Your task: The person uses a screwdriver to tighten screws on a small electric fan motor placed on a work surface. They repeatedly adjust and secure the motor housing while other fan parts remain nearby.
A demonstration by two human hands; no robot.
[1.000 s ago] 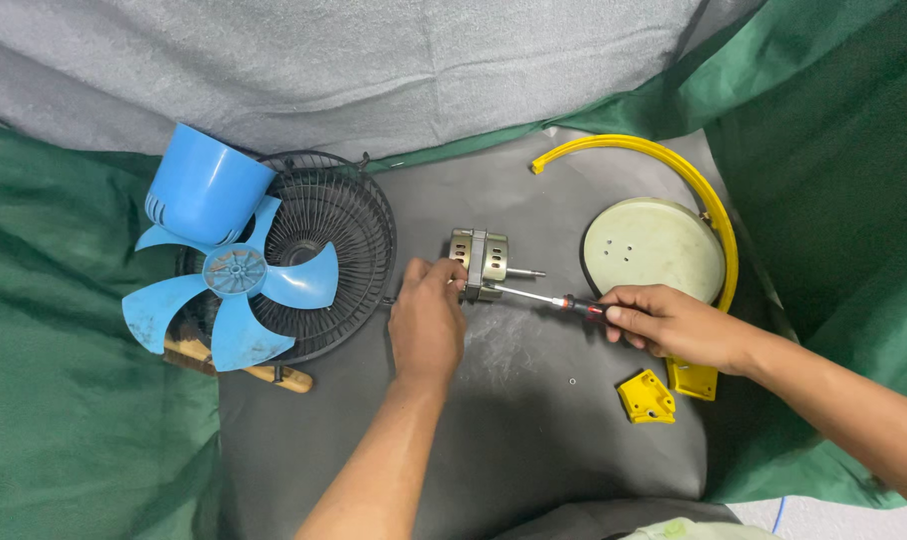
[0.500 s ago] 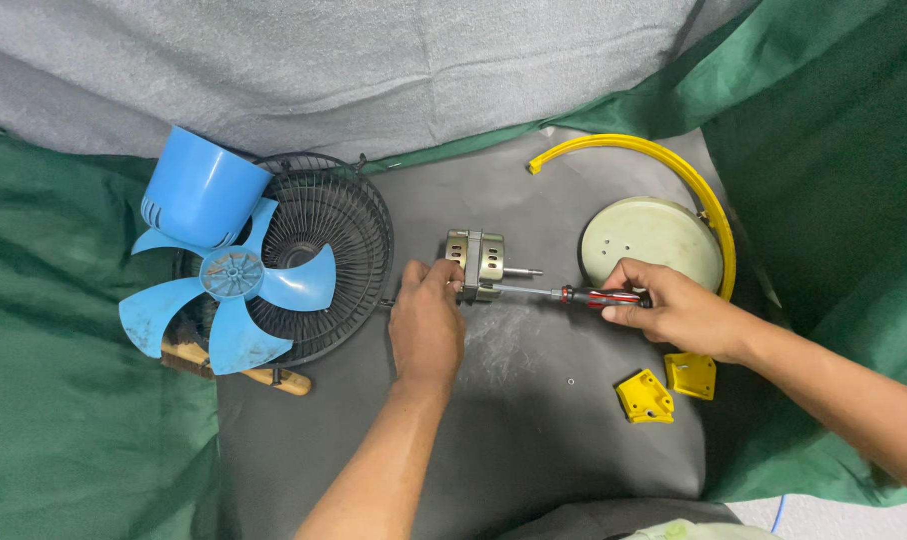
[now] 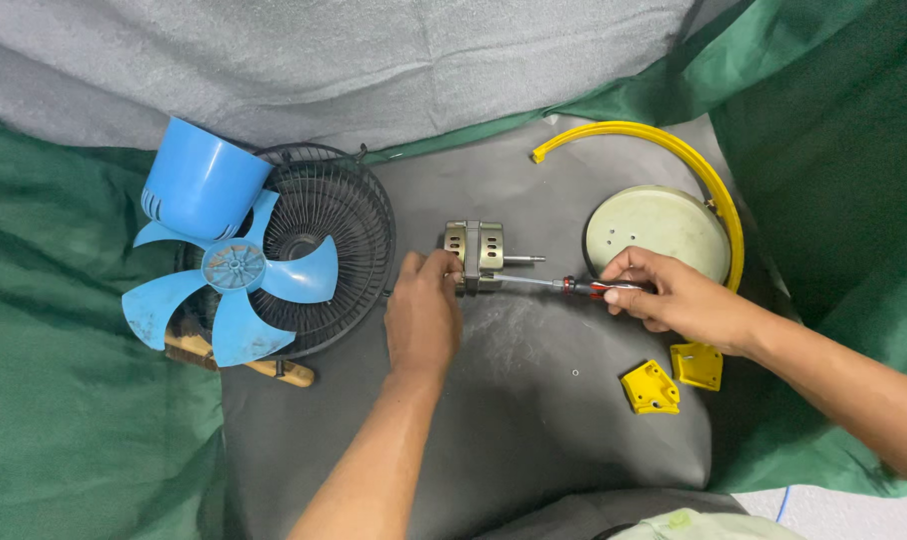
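The left hand (image 3: 422, 318) presses its fingers around the motor (image 3: 477, 256) on the worktop (image 3: 534, 420). The right hand (image 3: 674, 297) pinches the screwdriver (image 3: 574, 286), tip at the motor. Risk: the tip slips sideways toward the left fingers if the motor rolls.

Left hand (image 3: 423, 316) lies palm down, fingers curled forward, forearm stretching up from the bottom edge; right hand (image 3: 674, 298) comes in from the right, fingers pinched together, wrist straight.
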